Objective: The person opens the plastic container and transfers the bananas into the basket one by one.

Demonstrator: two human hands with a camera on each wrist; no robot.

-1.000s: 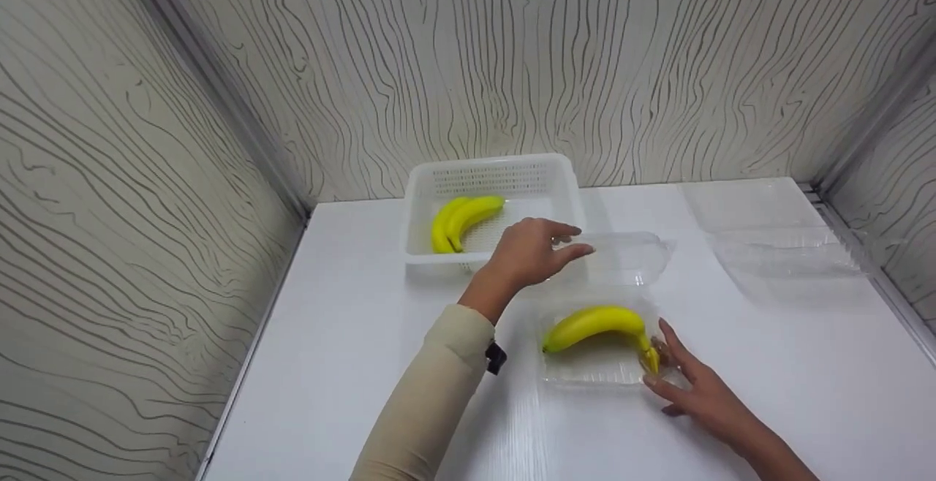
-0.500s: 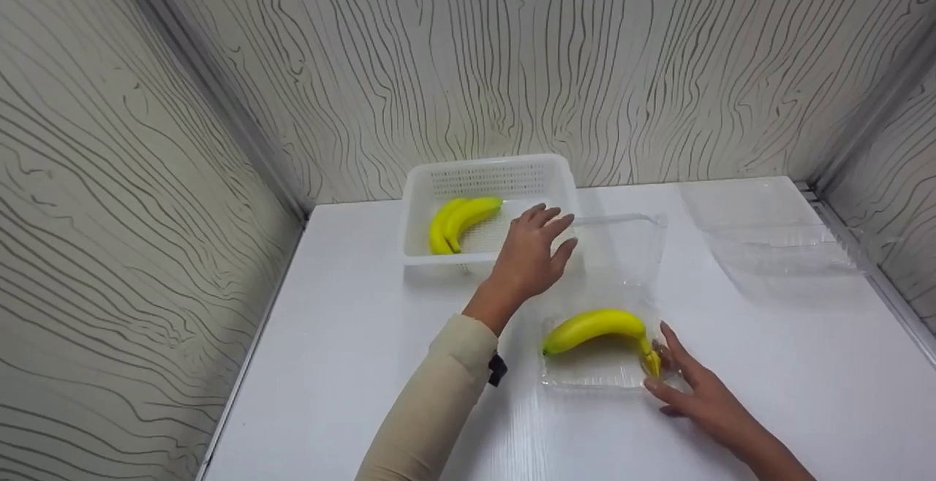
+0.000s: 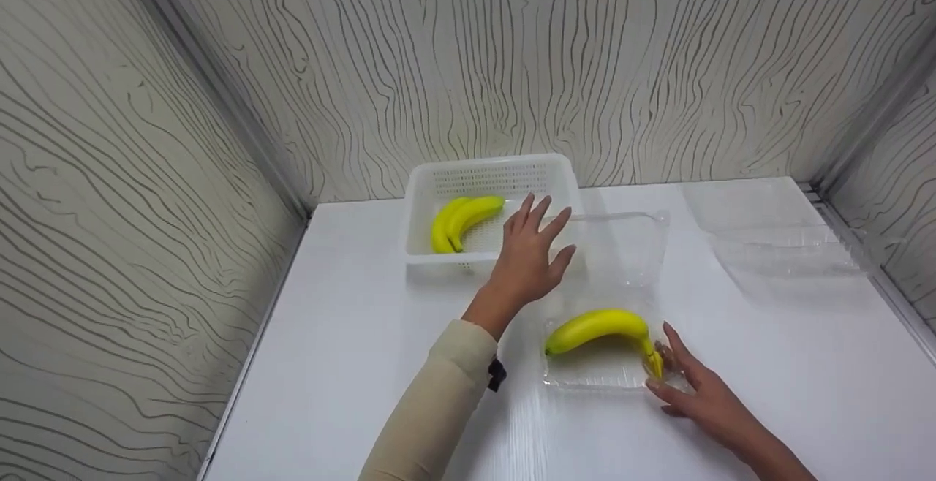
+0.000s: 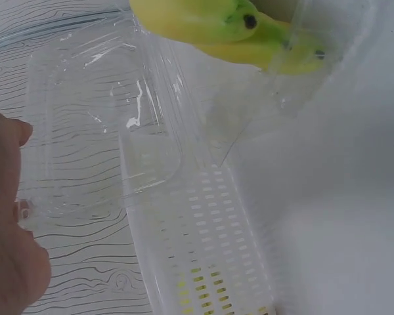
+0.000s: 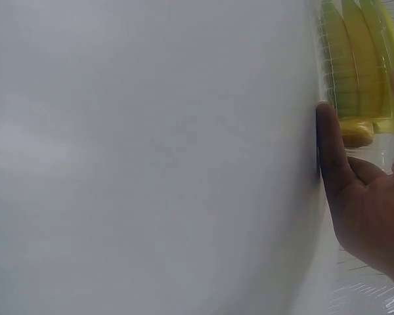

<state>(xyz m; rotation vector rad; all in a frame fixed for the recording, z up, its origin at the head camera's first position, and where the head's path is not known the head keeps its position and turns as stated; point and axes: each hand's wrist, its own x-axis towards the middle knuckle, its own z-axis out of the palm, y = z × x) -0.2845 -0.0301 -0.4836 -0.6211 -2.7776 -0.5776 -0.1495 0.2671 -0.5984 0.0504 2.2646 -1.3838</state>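
Observation:
A clear plastic clamshell box (image 3: 596,386) lies on the white table with a yellow banana (image 3: 601,326) in its base. Its lid (image 3: 621,251) stands raised on the far side. My right hand (image 3: 702,397) holds the box's right end, thumb and fingers around the corner beside the banana's stem. In the right wrist view, one finger of that hand (image 5: 368,203) lies along the box's side. My left hand (image 3: 528,258) has its fingers spread above the right side of a white basket. In the left wrist view, the left hand (image 4: 10,223) is beside the lid (image 4: 95,141).
The white perforated basket (image 3: 504,256) stands at the back with more bananas (image 3: 468,219) inside. Other clear plastic packaging (image 3: 786,251) lies at the back right. Patterned walls (image 3: 468,72) rise behind and to the left of the table.
My left hand has shifted from the lid's left edge toward the basket and spread its fingers. The lid stands further back. My right hand stays at the box's right end.

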